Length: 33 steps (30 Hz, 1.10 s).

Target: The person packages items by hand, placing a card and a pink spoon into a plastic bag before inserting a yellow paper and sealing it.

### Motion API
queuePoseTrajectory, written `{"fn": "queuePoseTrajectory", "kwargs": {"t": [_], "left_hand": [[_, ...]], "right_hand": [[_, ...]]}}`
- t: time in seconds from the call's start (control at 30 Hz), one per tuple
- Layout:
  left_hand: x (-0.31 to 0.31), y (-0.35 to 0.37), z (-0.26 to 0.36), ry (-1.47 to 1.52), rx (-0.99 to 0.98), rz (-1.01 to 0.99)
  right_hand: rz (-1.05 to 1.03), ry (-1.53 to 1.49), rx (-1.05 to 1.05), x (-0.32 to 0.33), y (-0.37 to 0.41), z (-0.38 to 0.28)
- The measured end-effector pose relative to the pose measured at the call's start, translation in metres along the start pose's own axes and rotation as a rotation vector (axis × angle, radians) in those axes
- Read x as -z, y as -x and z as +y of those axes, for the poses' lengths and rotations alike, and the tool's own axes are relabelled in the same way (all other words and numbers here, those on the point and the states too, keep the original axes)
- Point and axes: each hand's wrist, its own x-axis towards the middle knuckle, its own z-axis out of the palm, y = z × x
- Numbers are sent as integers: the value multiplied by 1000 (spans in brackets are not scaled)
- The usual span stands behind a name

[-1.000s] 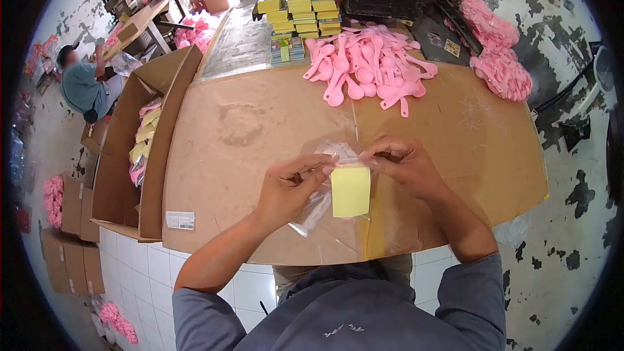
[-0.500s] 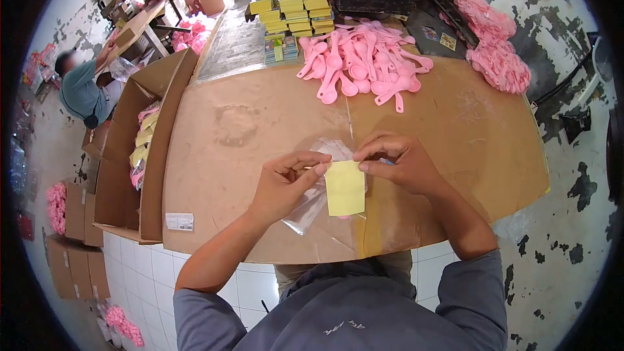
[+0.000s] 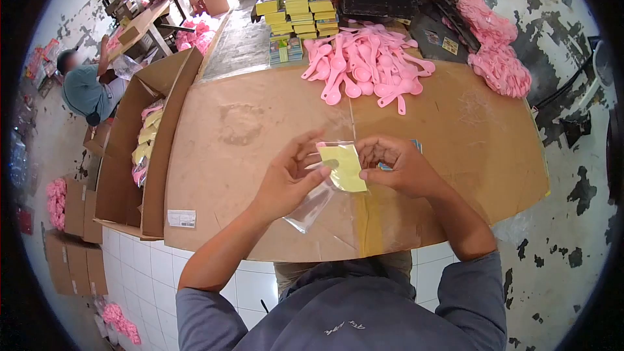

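Between my hands is a small clear plastic bag point(image 3: 338, 143) with a yellow card point(image 3: 346, 172) in it, tilted slightly. A bit of pink shows at the bag's upper left corner. My left hand point(image 3: 286, 175) grips its left side, thumb on the front, the fingers partly blurred. On the right side, my right hand point(image 3: 403, 166) pinches the edge with curled fingers. Under my left hand, more clear plastic bags point(image 3: 311, 209) lie on the cardboard. Part of a blue printed card point(image 3: 417, 146) shows behind my right hand, mostly hidden.
Pink measuring spoons point(image 3: 370, 62) are heaped at the table's far side, beside stacked yellow-edged cards point(image 3: 299, 10). An open carton point(image 3: 185, 101) with filled packets stands left of the cardboard tabletop point(image 3: 227, 188). Bundled pink pieces point(image 3: 500, 68) lie far right. Another person point(image 3: 88, 88) sits at far left.
The yellow card has tilted and risen a little between my hands. My left thumb has moved down onto its front, and my right hand has slid lower along its side. A blue card now shows.
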Motion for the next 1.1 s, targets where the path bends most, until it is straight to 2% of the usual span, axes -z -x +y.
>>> {"fn": "queuePoseTrajectory", "kwargs": {"t": [0.13, 0.17, 0.23, 0.27, 0.33, 0.37, 0.4, 0.43, 0.5, 0.53, 0.6, 0.67, 0.77, 0.87, 1.03, 1.1], "left_hand": [[21, -2, -1, -137, 186, -156], [28, -4, 4, -169, 246, -178], [52, -9, 19, -246, 200, -9], [66, -11, 27, -283, 178, 74], [91, -21, 41, -23, -360, 365], [93, -21, 57, 78, -454, 588], [95, -24, 71, 268, -559, 693], [98, -24, 68, 197, -530, 656], [109, -24, 51, 57, -472, 584], [105, -25, 40, -57, -338, 587], [84, -25, 18, -622, -210, 305], [44, -18, 7, -860, -57, 185], [34, -15, -14, -1243, -272, 17], [34, -15, -17, -1133, -76, 36], [31, -14, -13, -853, 73, 91], [30, -14, -13, -772, 111, 107]], "right_hand": [[44, -96, 10, 3, -1, -2], [81, -8, 35, 5, 0, -4], [160, 168, 83, 13, 3, -10], [189, 373, 126, 23, 5, -10], [246, 784, 212, 49, 10, -7], [272, 828, 185, 60, 12, -4], [297, 870, 158, 69, 13, 1], [322, 913, 132, 76, 15, 4], [224, 1017, 85, 86, 22, 6], [172, 1069, 59, 87, 23, 7], [132, 1015, -24, 87, 21, 6], [130, 991, -77, 88, 20, 5], [169, 965, -89, 86, 18, 6], [198, 897, -31, 87, 16, 10], [192, 709, 0, 68, 17, -14], [117, 565, 90, 54, 14, -12]]}}
